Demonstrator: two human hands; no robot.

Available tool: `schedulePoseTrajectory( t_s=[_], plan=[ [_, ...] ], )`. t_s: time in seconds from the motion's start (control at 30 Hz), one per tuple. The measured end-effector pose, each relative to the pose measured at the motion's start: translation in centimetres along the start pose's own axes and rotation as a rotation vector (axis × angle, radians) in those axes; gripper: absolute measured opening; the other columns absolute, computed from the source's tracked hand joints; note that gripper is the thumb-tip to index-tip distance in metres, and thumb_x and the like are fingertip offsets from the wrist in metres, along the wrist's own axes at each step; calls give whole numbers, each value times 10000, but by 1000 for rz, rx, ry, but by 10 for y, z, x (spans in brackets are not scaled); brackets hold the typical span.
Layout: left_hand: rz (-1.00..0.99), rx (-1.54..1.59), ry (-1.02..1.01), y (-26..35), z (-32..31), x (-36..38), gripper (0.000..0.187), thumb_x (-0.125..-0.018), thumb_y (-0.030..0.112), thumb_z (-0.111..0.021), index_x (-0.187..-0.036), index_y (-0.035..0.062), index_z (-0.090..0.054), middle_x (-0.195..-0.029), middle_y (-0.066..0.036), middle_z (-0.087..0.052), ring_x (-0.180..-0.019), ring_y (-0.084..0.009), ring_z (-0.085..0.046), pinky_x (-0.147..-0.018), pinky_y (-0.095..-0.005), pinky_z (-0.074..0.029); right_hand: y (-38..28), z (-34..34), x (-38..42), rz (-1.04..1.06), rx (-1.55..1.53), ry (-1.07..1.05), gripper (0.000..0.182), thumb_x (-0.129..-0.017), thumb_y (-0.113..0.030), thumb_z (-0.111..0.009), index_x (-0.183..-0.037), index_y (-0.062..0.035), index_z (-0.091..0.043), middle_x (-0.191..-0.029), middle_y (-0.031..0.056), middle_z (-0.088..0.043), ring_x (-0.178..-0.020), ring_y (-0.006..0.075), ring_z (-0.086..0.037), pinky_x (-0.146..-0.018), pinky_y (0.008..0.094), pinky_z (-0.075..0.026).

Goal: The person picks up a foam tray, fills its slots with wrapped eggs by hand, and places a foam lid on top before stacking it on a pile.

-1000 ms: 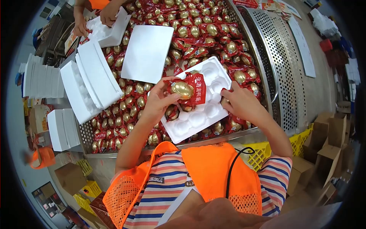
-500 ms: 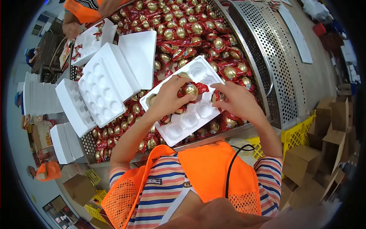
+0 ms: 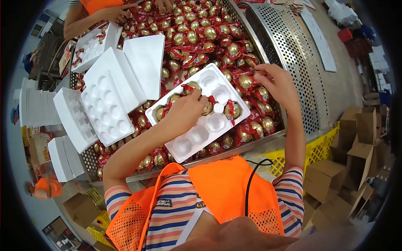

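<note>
The left hand closes its grip on a wrapped egg over the foam tray. The right hand, fingers loosely curled, touches the egg pile near the bin's perforated wall; what it holds is hidden.

A perforated steel trough carries a deep heap of gold eggs in red wrappers, filling it edge to edge. On the heap near the front edge lies a white foam tray. Toward the left edge rest an empty foam tray and a flat foam lid.
</note>
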State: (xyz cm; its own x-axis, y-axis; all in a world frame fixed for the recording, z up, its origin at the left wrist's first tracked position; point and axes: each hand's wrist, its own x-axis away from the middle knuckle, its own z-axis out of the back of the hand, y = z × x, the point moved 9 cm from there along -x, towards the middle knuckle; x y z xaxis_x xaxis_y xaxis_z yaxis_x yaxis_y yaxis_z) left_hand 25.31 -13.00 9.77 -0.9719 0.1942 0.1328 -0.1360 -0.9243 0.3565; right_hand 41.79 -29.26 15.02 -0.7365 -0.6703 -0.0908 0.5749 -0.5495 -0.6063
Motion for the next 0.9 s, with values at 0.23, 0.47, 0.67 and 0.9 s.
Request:
schedulePoseTrajectory(
  t_s=[0.23, 0.47, 0.67, 0.9],
  plan=[
    [-53, -398, 20, 32, -31, -13, 175, -713, 46, -643, -871, -7, -592, -928, -141, -577, -852, -234, -654, -672, -330, -552, 0, -81, -2, 208, 619, -350, 542, -730, -113, -768, -1242, -146, -591, -1155, 94, -535, -1103, 299, -523, -899, 391, -483],
    [19, 88, -80, -5, 3, -10, 327, -717, 66, -738, -1006, -7, -604, -1011, -172, -572, -869, -355, -647, -744, -428, -538, 25, -64, -18, 109, 178, -207, 516, -763, -137, -755, -1254, -170, -601, -1055, 114, -550, -967, 295, -597, -856, 381, -491],
    [64, 308, 50, -22, 3, -2, 356, -786, 106, -705, -1125, 33, -623, -1053, -135, -574, -906, -348, -629, -783, -441, -506, 55, -34, -6, -176, -630, -18, 519, -895, -274, -703, -1306, 7, -555, -1114, 96, -665, -989, 137, -628, -851, 288, -504],
    [40, 120, 130, -9, -4, -2, 306, -782, 64, -661, -1064, -13, -574, -1057, -157, -543, -887, -339, -620, -732, -435, -516, 31, -43, 20, -276, -894, -76, 475, -927, -221, -672, -1308, 26, -534, -1176, 105, -643, -1057, 139, -607, -928, 275, -485]
  ],
)
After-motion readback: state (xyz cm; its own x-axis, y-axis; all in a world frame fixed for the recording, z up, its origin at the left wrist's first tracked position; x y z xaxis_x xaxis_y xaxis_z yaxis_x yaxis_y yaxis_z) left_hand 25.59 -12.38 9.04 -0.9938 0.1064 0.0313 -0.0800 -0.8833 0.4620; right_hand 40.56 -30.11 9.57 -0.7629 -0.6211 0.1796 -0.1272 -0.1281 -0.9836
